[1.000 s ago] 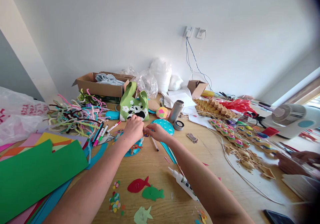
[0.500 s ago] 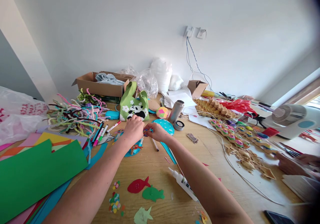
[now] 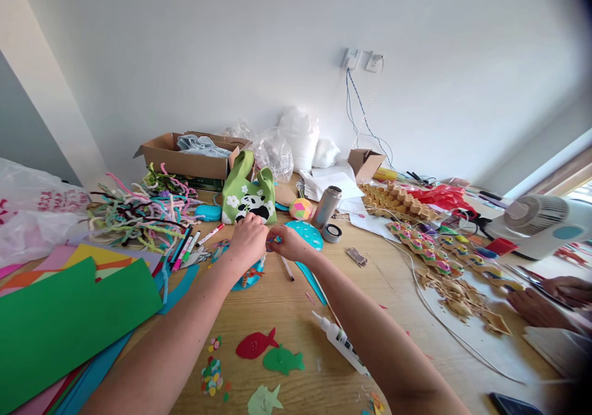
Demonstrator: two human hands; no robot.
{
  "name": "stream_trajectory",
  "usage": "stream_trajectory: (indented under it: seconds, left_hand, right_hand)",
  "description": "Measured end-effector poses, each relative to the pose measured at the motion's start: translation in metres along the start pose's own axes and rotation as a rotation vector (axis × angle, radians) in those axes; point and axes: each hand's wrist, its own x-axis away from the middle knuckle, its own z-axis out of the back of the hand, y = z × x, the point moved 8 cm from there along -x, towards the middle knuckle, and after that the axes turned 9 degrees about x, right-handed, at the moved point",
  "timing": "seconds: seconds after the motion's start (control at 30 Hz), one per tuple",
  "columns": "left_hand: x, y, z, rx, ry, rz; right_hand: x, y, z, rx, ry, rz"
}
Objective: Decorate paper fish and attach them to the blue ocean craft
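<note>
A round blue paper craft [image 3: 253,277] with an orange figure on it rests on the table, partly covered by my hands and left forearm. My left hand [image 3: 250,237] is closed over its far side with curled fingers, and their tips are hidden. Close beside it, my right hand [image 3: 290,243] pinches a small blue and orange piece; its kind is too small to make out. Behind the hands stands a green panda bag [image 3: 245,199]. A spotted blue paper disc [image 3: 305,235] lies just beyond my right hand.
A glue bottle [image 3: 340,343] lies by my right forearm. Red [image 3: 255,345] and green [image 3: 283,359] paper fish are nearer me. Green card [image 3: 74,322] covers the left side. A steel flask [image 3: 326,206] stands behind. At right are a fan [image 3: 536,224] and another person's hands [image 3: 539,307].
My hands stay nearly in place, with only a slight shift of the fingers. At the right edge, the other person's hands have moved a little.
</note>
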Motion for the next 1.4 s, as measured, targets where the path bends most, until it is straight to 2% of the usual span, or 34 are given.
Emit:
stream_trajectory:
  seconds: [0.5,0.63,0.77,0.9,1.4]
  left_hand:
    - [0.0027,-0.0007,0.001,0.007,0.003,-0.014]
    - [0.0019,-0.0024,-0.0005,-0.01,0.013,-0.018]
    - [0.0021,-0.0016,0.0007,-0.021,0.007,-0.026]
    - [0.0026,-0.0005,0.0024,-0.022,-0.005,-0.021]
    - [0.0034,-0.0009,0.0033,0.0,-0.01,-0.011]
  right_hand:
    - [0.0019,0.0025,0.0018,-0.058,0.015,0.036]
    - [0.0011,-0.002,0.0011,-0.131,-0.019,0.063]
    - [-0.0005,-0.0016,-0.001,-0.179,-0.031,0.015]
    - [-0.0013,-0.0011,0.0002,-0.146,0.0,-0.01]
    - [-0.0037,-0.002,-0.0009,-0.009,0.032,0.048]
